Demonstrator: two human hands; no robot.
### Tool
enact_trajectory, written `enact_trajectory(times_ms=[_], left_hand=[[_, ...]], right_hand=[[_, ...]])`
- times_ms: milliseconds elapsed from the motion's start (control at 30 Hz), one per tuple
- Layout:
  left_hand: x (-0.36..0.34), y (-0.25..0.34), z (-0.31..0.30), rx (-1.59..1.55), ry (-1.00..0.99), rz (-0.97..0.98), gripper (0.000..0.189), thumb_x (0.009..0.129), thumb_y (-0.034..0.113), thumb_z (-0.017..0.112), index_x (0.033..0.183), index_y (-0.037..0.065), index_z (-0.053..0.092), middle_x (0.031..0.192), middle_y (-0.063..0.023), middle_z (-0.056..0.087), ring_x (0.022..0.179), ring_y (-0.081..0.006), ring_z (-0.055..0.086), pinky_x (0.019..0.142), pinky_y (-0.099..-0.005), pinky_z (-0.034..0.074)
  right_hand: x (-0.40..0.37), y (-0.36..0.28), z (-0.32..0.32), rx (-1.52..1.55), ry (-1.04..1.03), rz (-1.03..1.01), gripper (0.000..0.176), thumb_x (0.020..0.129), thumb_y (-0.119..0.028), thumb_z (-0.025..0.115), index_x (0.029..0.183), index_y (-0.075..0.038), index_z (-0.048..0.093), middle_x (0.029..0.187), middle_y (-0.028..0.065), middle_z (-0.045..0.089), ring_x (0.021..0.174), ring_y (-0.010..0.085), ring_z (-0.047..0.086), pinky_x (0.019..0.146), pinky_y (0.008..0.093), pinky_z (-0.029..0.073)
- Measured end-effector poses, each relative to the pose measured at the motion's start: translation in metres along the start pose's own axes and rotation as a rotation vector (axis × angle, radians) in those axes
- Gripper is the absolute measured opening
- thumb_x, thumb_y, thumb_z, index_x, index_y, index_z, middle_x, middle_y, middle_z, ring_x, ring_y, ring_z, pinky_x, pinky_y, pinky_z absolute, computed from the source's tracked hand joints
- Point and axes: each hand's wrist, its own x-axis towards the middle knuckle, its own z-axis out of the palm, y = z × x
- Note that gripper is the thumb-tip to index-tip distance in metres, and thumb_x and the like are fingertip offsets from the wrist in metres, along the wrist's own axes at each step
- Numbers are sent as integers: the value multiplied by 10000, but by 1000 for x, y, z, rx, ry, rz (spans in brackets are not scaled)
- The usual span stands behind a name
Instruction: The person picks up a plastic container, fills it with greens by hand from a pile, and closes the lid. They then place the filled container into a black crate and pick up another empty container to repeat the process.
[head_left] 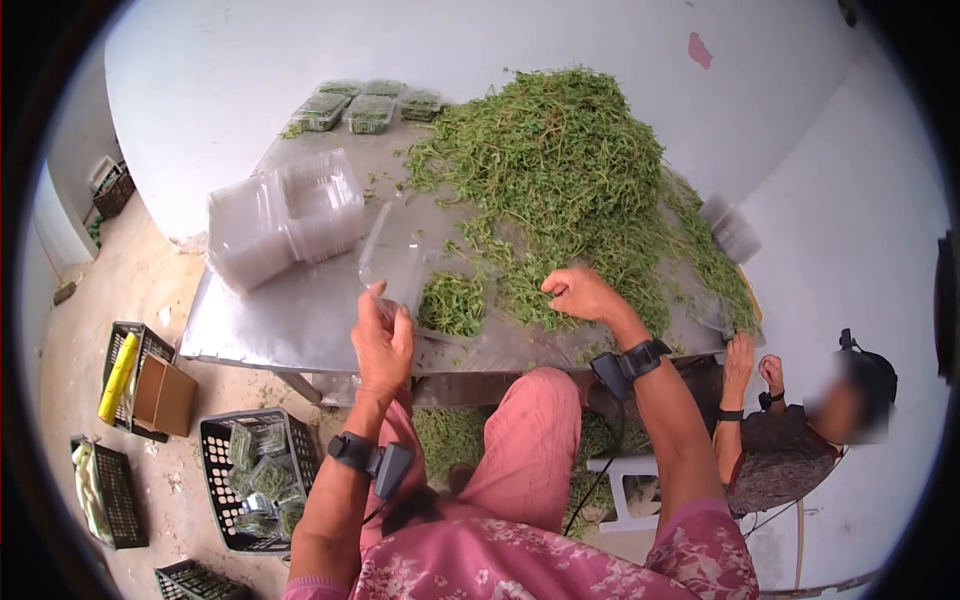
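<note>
Up close, the left hand (pixel 383 345) pinches the near corner of an open clear clamshell (pixel 405 262) lying at the table's near edge, its lid tipped up and its tray part-filled with green sprigs. Just beside it, the right hand (pixel 580 293) is curled shut around a small tuft at the near fringe of the herbs (pixel 560 170), a loose heap covering the table's right half up to the far edge.

The clamshell looks thin, light and springy. It is likely to skid on the metal table (pixel 280 325) and to buckle if squeezed mid-wall, so the stiffer rim or hinge corner seems the best hold. The herbs look soft, tangled and almost weightless, and a gentle fingertip pinch should lift them without bruising.

Near the left edge sits a stack of empty clamshells (pixel 285 215), and at the far edge a row of filled packs (pixel 370 110). On the floor a black crate (pixel 207 440) holds more packs, and another person's hands (pixel 742 358) rest at the right edge.
</note>
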Motion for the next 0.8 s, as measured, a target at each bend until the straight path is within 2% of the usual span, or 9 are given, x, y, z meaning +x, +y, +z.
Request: enact_trajectory(times_ms=[67, 167, 267, 367, 567, 667, 767, 800], left_hand=[[1, -1, -1, 26, 2, 26, 375, 873, 49, 587, 1227, -23, 489, 696, -73, 572, 600, -130, 558, 616, -280, 484], [0, 3, -1, 7, 4, 1, 375, 870, 44, 586, 1226, -22, 490, 701, -71, 577, 603, -131, 559, 615, -279, 482], [0, -2, 0, -16, 15, -13, 372, 868, 39, 586, 1223, -23, 491, 704, -70, 580, 604, -130, 559, 616, -279, 482], [0, -4, 1, -28, 19, 5, 370, 866, 35, 587, 1218, -30, 490, 701, -68, 578, 604, -130, 558, 615, -277, 483], [0, -4, 1, -25, 15, 14, 366, 868, 36, 584, 1212, -39, 487, 697, -66, 580, 601, -137, 562, 615, -276, 484], [1, -2, 0, -28, 8, 13, 364, 869, 36, 583, 1212, -38, 487, 698, -68, 581, 601, -137, 563, 615, -274, 483], [0, -4, 1, -29, 12, 19, 363, 870, 37, 582, 1213, -36, 487, 697, -69, 579, 600, -137, 562, 615, -276, 483], [1, -4, 1, -29, 12, 18, 364, 869, 37, 582, 1213, -35, 487, 697, -70, 580, 600, -139, 563, 615, -277, 484]], right_hand=[[-4, 2, 0, 21, 48, -48, 257, 759, -85, 709, 1010, -29, 690, 857, 88, 696, 791, 176, 657, 719, 326, 519], [-11, -6, -6, -12, 147, -61, 214, 762, -76, 681, 963, -1, 681, 895, 147, 699, 793, 267, 664, 714, 365, 518], [-14, -21, -11, -36, 131, 41, 151, 762, -69, 677, 886, 15, 658, 842, 147, 694, 743, 274, 666, 688, 383, 521], [-14, -20, -5, -50, 177, 12, 101, 763, -34, 662, 846, 17, 637, 783, 134, 685, 684, 271, 656, 650, 385, 519], [-9, -14, 9, 137, 383, -84, 142, 768, 42, 607, 891, -7, 660, 837, 124, 666, 750, 255, 653, 672, 357, 516], [-12, -20, 3, 24, 333, -97, 133, 803, -5, 643, 934, -8, 667, 846, 66, 644, 763, 161, 633, 696, 298, 512], [-13, -19, 8, 13, 440, -200, 136, 784, 17, 620, 905, -22, 670, 858, 118, 652, 797, 243, 646, 711, 356, 515], [-13, -19, 9, 25, 476, -165, 125, 790, 6, 632, 905, -24, 668, 850, 118, 651, 790, 251, 646, 708, 361, 515]])
